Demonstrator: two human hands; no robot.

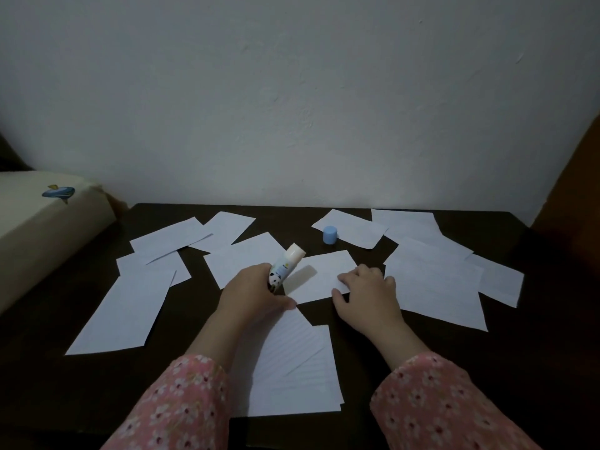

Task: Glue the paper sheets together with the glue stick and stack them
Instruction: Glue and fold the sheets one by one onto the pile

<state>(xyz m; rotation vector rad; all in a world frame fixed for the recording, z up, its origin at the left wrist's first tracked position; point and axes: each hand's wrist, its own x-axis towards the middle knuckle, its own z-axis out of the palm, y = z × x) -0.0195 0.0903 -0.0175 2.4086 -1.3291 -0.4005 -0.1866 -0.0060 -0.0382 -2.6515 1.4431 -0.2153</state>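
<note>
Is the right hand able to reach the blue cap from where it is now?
Probably yes. The right hand rests on a paper sheet, and the blue cap stands upright beyond it with only flat paper and bare table between them.

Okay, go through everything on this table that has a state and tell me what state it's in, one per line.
Glue stick: uncapped, tilted, held in the left hand.
Blue cap: off, standing on the table by a far sheet.
Small sheet: flat, right hand resting on its edge.
Near stack: sheets overlapped, slightly fanned.
Other sheets: scattered loose, some overlapping.
</note>
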